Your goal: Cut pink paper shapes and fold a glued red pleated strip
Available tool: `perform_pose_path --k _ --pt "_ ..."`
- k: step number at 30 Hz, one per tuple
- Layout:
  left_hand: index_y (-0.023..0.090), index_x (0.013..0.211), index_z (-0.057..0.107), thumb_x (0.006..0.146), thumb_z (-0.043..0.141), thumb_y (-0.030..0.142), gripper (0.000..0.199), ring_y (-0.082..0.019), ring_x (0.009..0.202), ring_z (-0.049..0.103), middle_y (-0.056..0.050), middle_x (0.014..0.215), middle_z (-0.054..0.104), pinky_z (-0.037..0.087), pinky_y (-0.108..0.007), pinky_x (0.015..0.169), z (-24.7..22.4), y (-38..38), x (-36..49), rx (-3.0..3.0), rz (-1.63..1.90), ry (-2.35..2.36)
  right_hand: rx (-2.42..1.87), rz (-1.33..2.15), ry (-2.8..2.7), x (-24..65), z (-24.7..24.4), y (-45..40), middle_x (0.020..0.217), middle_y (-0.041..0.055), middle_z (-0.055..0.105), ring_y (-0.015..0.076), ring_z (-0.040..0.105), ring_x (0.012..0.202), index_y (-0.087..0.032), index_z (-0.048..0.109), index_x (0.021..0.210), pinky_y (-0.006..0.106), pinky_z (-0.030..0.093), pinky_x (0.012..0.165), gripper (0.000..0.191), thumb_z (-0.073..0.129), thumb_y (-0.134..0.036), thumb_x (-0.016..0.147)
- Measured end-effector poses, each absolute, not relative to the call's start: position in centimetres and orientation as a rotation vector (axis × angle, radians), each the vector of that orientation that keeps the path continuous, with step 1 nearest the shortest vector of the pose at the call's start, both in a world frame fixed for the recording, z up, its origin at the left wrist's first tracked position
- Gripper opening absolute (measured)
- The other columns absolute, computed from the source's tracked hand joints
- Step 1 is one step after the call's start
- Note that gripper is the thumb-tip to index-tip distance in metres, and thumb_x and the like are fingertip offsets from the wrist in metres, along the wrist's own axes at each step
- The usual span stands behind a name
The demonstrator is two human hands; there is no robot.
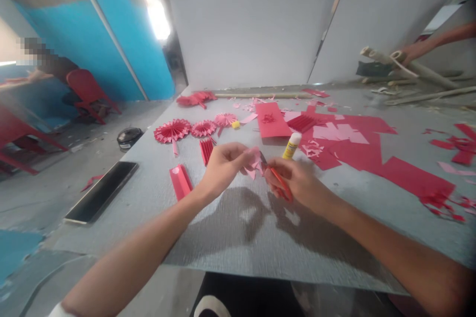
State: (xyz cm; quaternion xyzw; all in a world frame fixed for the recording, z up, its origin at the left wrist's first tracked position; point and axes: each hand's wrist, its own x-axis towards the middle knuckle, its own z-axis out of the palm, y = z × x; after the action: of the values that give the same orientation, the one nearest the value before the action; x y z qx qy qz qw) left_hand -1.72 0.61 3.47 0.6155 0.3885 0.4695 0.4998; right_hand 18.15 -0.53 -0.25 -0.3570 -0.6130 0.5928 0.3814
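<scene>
Over the middle of the table, my left hand [227, 164] pinches a small piece of pink paper [254, 159]. My right hand [293, 178] is closed around the orange handles of a pair of scissors [281, 183], whose dark blades meet the pink paper. Just behind my right hand, a yellow glue stick [292, 145] with a white top stands upright. Left of my left hand are a pleated red strip [206, 150] and a folded red paper [180, 182]. Round pleated paper fans [172, 131] lie farther back at the left.
Red sheets [357, 146] and pink scraps cover the table's right side. A phone [102, 191] lies at the left edge of the table [208, 252]. At the far right, another person's hand [412, 53] touches bamboo poles. Red chairs [87, 91] and a seated person are at the left.
</scene>
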Motion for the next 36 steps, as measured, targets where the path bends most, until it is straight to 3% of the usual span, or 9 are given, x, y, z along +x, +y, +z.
perform_pose_path --k 6,36 --pt "0.013 0.077 0.070 0.088 0.070 0.045 0.034 -0.014 0.060 0.065 -0.005 0.069 0.069 0.050 -0.025 0.057 3.1 0.5 -1.5 1.436 1.097 0.904 -0.893 1.491 -1.560 18.3 -1.0 -0.1 0.064 -0.0042 0.055 0.0112 0.051 0.051 -0.023 0.058 0.086 0.027 0.042 0.048 0.035 0.066 -0.056 0.090" --pt "0.013 0.068 0.067 0.085 0.069 0.026 0.022 -0.012 0.057 0.061 -0.005 0.064 0.069 0.049 -0.025 0.058 3.9 1.0 -2.2 1.511 1.064 0.936 -0.899 1.537 -1.588 18.2 0.1 -0.6 0.061 -0.0065 0.049 0.0098 0.045 0.052 -0.022 0.058 0.084 0.025 0.043 0.050 0.033 0.070 -0.052 0.088"
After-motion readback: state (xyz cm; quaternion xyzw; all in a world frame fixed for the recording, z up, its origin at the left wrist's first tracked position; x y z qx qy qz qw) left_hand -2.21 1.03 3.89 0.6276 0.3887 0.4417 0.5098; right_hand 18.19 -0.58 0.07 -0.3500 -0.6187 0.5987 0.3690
